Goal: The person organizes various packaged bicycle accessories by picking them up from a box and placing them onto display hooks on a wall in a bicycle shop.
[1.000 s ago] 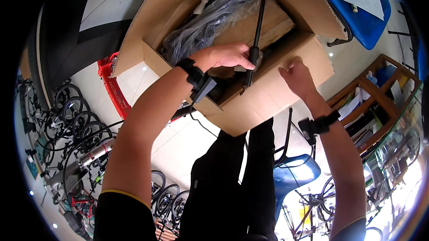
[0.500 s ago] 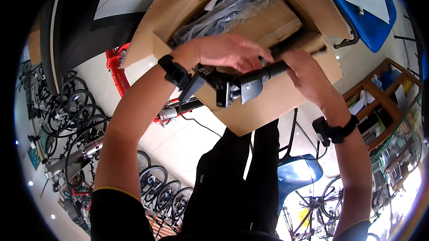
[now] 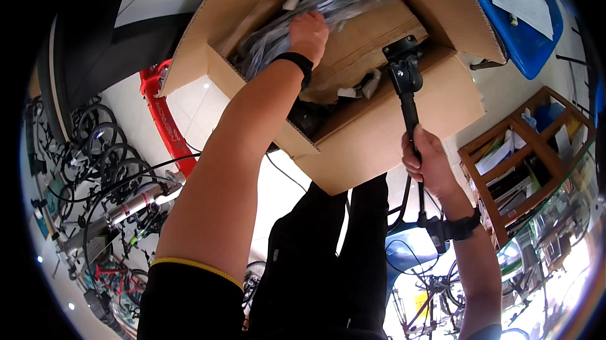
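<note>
My right hand (image 3: pixel 429 160) is closed round the leg of a black bicycle kickstand (image 3: pixel 409 110). It stands upright in my grip, its bolted mounting head uppermost over the near side of a large open cardboard box (image 3: pixel 379 141). Inside that box my left hand (image 3: pixel 309 37) reaches to the clear plastic bag (image 3: pixel 344 9), its fingers curled in against the plastic. Dark parts lie under the bag, mostly hidden. Beside it is a smaller brown carton (image 3: pixel 385 31), and a small white-wrapped piece (image 3: pixel 363 86) rests near the box's front wall.
A red bike frame (image 3: pixel 165 119) stands left of the box. Further left are several bicycles (image 3: pixel 110 138). A blue chair (image 3: pixel 530 37) with papers stands at the far right, above a wooden shelf unit (image 3: pixel 505 163). Another blue chair (image 3: pixel 413 245) is below the box.
Both hands were together at the kickstand. My left hand has left it and reached into the box; my right hand has drawn back rightward and turned the kickstand upright.
</note>
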The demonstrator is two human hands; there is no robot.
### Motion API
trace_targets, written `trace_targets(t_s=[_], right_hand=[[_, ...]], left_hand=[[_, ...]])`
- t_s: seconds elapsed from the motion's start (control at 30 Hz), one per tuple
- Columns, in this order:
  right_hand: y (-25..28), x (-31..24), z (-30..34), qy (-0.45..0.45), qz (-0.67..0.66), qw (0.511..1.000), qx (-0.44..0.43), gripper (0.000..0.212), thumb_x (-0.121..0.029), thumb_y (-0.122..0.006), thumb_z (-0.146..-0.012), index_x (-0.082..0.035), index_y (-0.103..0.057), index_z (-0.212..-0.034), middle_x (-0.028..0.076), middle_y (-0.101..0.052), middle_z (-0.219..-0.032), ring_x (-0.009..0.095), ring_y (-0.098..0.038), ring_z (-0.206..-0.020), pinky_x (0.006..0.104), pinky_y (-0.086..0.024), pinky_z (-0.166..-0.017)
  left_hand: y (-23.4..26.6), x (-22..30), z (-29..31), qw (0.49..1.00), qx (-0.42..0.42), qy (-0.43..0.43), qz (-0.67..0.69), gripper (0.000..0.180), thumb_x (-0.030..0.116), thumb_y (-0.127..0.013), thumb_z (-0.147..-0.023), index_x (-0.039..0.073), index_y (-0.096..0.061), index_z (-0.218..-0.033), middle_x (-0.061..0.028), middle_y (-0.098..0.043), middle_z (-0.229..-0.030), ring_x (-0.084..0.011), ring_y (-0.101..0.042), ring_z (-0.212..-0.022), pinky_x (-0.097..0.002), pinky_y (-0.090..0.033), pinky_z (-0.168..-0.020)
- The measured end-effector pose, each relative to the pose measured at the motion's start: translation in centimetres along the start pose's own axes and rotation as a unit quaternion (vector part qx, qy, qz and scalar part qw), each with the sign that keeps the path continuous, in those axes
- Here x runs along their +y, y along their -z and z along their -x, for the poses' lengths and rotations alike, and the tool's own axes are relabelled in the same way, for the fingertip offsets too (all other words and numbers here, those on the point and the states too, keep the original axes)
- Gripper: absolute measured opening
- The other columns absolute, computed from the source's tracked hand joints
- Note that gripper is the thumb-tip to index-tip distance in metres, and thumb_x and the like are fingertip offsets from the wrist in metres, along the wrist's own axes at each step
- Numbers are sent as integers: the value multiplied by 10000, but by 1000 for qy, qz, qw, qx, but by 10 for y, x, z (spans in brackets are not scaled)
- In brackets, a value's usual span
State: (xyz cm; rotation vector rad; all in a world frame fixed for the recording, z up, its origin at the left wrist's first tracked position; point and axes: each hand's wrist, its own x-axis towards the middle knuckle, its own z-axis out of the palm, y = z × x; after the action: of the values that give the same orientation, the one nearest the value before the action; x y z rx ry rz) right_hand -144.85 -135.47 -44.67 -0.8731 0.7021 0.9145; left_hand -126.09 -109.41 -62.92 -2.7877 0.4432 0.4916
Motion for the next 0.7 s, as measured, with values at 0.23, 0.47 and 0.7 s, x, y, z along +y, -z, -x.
trace_targets(t_s=[0.23,0.47,0.7], right_hand=[[-12,0,-13,7,-96,995,26,311,-408,-390,-1003,-108,-471,-1018,-59,-254,-549,38,-219,-426,212,-198,-380],[-13,4,-19,31,-95,994,34,320,-394,-385,-1007,-91,-486,-1023,-68,-236,-550,29,-202,-426,196,-196,-378],[-5,0,-7,6,-98,994,37,317,-393,-391,-1006,-92,-489,-1011,-72,-232,-548,27,-205,-429,197,-196,-384]], left_hand=[[65,-18,-19,927,-308,-182,112,293,227,-630,-742,-54,-663,-820,-227,-643,-859,-344,-626,-819,-412,-490,-691],[47,1,10,927,-290,-159,175,414,272,-706,-737,-74,-633,-951,-265,-639,-944,-367,-629,-904,-427,-476,-811],[41,5,4,908,-349,-101,210,574,343,-769,-685,-49,-623,-1078,-221,-643,-1073,-363,-621,-985,-414,-476,-851]])
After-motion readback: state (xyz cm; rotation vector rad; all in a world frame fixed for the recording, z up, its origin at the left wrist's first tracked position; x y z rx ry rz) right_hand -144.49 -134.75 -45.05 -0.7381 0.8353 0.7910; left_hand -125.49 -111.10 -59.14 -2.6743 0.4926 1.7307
